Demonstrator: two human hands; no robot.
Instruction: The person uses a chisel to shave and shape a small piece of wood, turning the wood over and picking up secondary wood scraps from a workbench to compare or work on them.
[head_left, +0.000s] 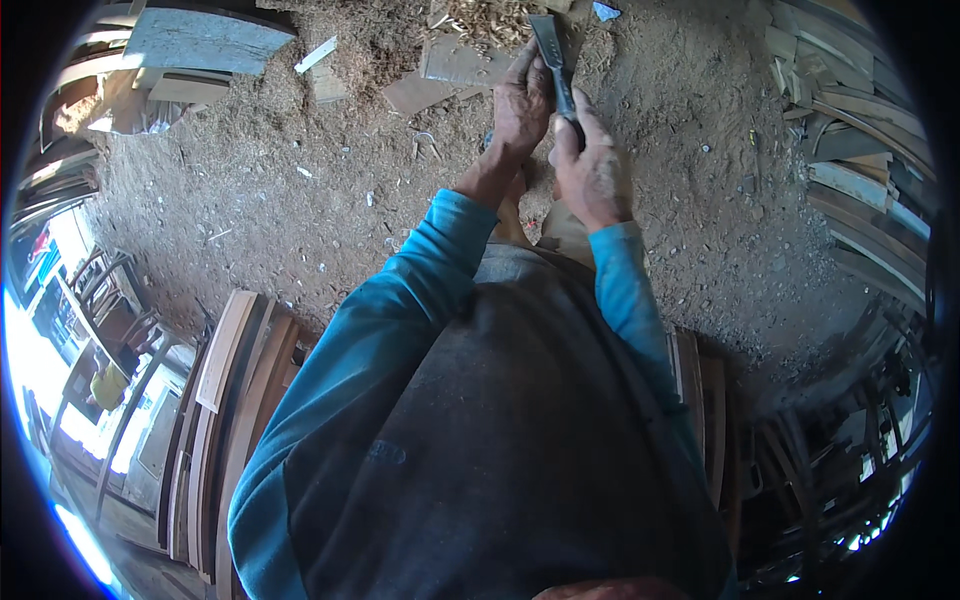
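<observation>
A chisel with a broad flat metal blade points away from me at the top of the view. Its dark handle end lies in my right hand, the fingers closed round it. My left hand is on the chisel's left side, fingers bent against the lower part of the blade. Part of the left fingers' grip is hidden behind the tool. Just beyond the hands, a flat wooden board lies on the ground, with curled wood shavings on and around it.
Dirt floor strewn with sawdust and chips spreads around me. Stacked wooden planks stand behind at left, with more timber along the right. Boards are piled at the far left. A white strip lies near them.
</observation>
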